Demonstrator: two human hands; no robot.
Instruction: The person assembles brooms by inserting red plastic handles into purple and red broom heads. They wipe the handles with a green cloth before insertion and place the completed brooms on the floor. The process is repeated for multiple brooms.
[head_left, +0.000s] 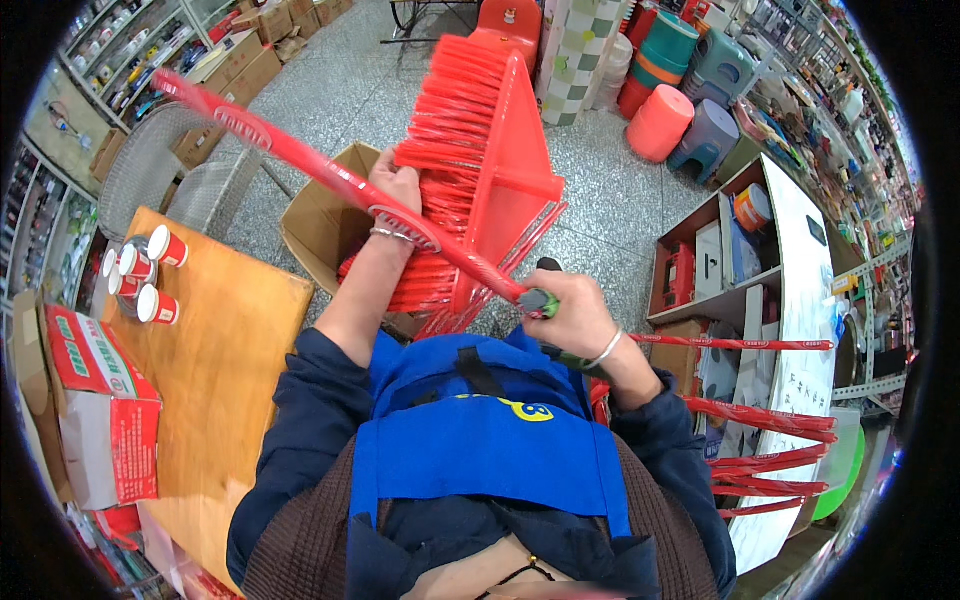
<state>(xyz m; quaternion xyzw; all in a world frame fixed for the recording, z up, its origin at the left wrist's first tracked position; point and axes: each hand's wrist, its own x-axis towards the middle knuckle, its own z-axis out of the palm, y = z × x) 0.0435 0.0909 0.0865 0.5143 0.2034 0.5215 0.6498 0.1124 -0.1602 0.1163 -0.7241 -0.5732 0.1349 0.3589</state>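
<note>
Head view: grasping the slanting red pole [322, 176] near its green-and-black end with the right hand [575, 318], curling the left [398, 185] at the bristles of the red brush head [462, 165], unable to tell whether gripping them! Getting pole and head together, apparently, but showing no clear join; leaving more poles [770, 414] untouched, judging by their lying across the white desk's [800, 280] left edge. Working around an open cardboard box [310, 225] just off the wooden tabletop's [230, 400] right edge, and around the pole itself, cutting over the left wrist. Further out, spotting paper cups [137, 263] near the tabletop's far left corner, a red-and-white carton [110, 400] by its left edge, coloured stools [660, 125] off the desk's far left corner.
</note>
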